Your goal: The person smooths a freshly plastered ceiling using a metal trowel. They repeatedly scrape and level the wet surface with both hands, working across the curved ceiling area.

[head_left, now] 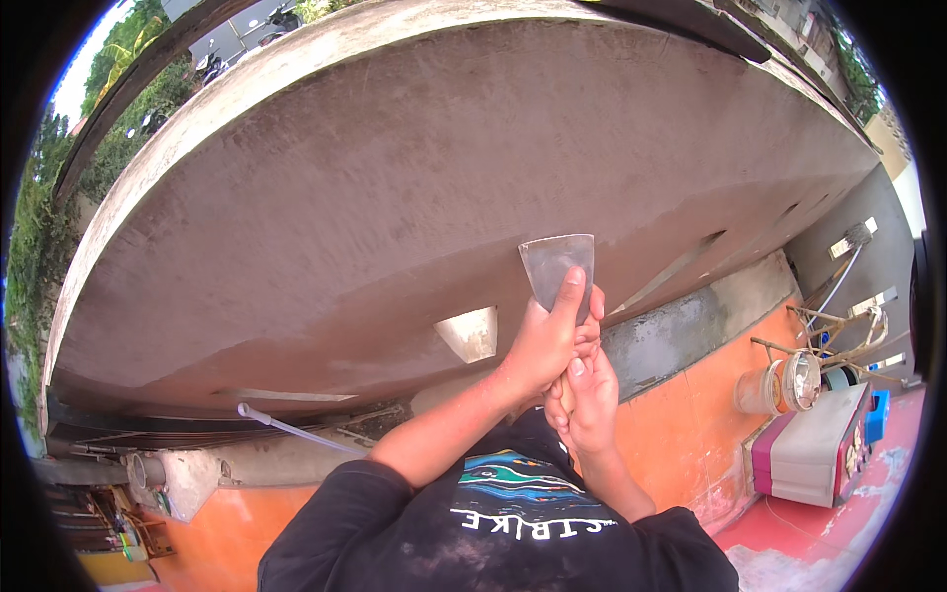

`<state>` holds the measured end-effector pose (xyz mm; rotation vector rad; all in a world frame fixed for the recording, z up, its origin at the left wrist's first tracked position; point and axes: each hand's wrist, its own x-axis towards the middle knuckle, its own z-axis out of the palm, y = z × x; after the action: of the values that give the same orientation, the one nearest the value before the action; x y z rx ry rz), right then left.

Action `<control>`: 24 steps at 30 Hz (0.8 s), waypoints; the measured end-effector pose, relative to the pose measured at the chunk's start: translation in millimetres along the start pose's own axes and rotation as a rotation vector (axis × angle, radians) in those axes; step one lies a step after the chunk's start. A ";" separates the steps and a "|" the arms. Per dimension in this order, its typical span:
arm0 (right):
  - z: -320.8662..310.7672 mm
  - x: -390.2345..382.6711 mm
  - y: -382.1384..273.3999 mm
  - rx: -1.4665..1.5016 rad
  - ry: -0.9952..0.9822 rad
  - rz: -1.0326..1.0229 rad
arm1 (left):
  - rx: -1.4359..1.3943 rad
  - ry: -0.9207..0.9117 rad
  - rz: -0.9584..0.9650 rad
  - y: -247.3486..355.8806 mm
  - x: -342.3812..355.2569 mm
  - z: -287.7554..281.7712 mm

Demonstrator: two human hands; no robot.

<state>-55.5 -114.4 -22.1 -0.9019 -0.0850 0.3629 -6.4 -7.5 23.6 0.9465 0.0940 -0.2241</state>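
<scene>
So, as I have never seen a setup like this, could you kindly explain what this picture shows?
Of course. There is no machine here: a person in a black T-shirt works with bare hands. A wide fisheye camera on their head looks down, so straight edges bend near the rim and the forearms come up from below.

Both hands hold a flat-bladed scraper: the left hand has its thumb along the metal blade, while the right hand grips lower, around the handle. Beyond is a grey-brown wall; whether the blade touches it, I cannot tell. At the right, a bucket stands out against the orange surface.
</scene>
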 end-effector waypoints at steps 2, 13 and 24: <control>2.1 -1.6 0.9 -0.002 -0.007 0.003 | -0.010 -0.006 0.011 1.4 -2.1 1.2; 33.9 29.0 -20.9 0.129 -0.088 -0.206 | 0.310 -0.100 0.181 60.2 5.0 26.6; -2.4 3.5 7.5 0.051 -0.031 -0.020 | 0.052 -0.061 0.017 -1.2 5.2 -2.1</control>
<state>-53.7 -110.8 -29.8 -0.8450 -0.1127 0.3590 -1.5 -7.2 20.5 0.9915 0.0239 -0.2403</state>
